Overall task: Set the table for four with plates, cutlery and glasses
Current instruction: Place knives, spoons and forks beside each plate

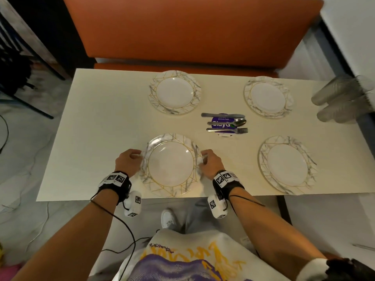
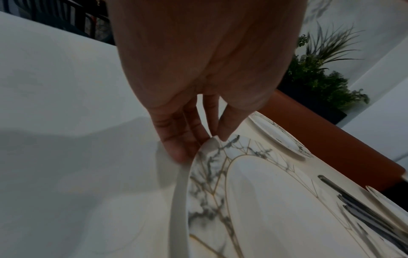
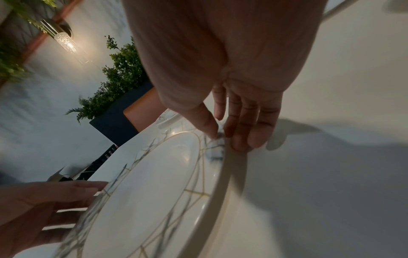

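Near-left plate [image 1: 170, 165] lies at near counter [image 1: 91, 142] edge. Left hand [image 1: 127, 162] pinches its left rim, right hand [image 1: 210, 163] pinches its right rim, thumbs on top. Step, by judgement: seating fourth plate; three others already laid. Next move likely calls for letting go, then reaching to counter centre for cutlery. Knife [image 1: 223, 115], spoon [image 1: 227, 122], fork [image 1: 227, 130] lie side by side, long axes left-right, working ends pointing right. Stacked glasses [image 1: 341, 100] lie far right.
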A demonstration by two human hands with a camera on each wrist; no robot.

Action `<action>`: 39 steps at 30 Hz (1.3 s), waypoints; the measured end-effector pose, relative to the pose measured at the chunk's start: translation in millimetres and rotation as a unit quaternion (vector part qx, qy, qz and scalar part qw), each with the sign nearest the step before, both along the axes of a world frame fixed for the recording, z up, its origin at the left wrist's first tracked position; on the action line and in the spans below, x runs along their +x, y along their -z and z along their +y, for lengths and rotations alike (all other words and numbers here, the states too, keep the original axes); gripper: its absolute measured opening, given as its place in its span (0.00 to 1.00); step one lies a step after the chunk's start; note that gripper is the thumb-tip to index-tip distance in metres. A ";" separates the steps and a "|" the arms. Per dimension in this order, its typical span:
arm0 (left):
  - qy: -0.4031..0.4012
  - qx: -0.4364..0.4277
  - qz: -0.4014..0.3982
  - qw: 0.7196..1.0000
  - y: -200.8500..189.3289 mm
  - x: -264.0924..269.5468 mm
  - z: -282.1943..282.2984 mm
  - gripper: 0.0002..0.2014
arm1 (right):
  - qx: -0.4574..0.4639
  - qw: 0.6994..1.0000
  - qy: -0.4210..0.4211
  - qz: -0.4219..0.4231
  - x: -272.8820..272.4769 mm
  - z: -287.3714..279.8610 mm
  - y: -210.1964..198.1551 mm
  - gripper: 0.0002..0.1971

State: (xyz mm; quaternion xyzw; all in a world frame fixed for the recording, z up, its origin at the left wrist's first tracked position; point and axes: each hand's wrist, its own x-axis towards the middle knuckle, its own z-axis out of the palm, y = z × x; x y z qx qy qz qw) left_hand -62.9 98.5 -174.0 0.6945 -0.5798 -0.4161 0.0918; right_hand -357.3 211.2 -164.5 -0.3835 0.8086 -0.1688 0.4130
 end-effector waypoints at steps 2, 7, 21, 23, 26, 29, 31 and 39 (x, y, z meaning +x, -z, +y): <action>0.000 -0.015 -0.016 1.000 -3.1 -7.5 -3.5 0.16 | -0.005 1.000 0.005 -0.001 -7.3 -0.3 -2.7 0.21; 0.053 -0.092 -0.023 0.994 -15.2 -47.1 -20.1 0.12 | -0.070 0.997 0.008 0.029 -41.8 -9.0 -11.8 0.13; 0.223 -0.085 0.026 0.971 -35.8 -285.0 -83.0 0.07 | -0.116 0.992 0.017 0.054 -209.3 -97.8 -28.4 0.10; 0.241 -0.093 0.013 0.966 -29.5 -312.6 -93.0 0.07 | -0.092 0.994 -0.007 0.066 -227.0 -110.2 -26.2 0.09; 0.286 -0.113 -0.039 0.951 -17.0 -345.2 -103.4 0.08 | -0.080 0.990 -0.049 0.103 -245.9 -122.7 -16.5 0.09; 0.340 -0.125 -0.117 0.925 -4.2 -369.5 -104.7 0.10 | -0.050 0.986 -0.095 0.131 -257.2 -130.3 -6.3 0.09; 0.362 -0.135 -0.150 0.910 2.9 -378.4 -103.2 0.11 | -0.029 0.985 -0.107 0.131 -264.3 -134.2 -1.1 0.11; 0.403 -0.085 -0.133 0.902 9.3 -382.8 -112.1 0.05 | -0.023 0.987 -0.125 0.098 -279.6 -147.4 10.4 0.09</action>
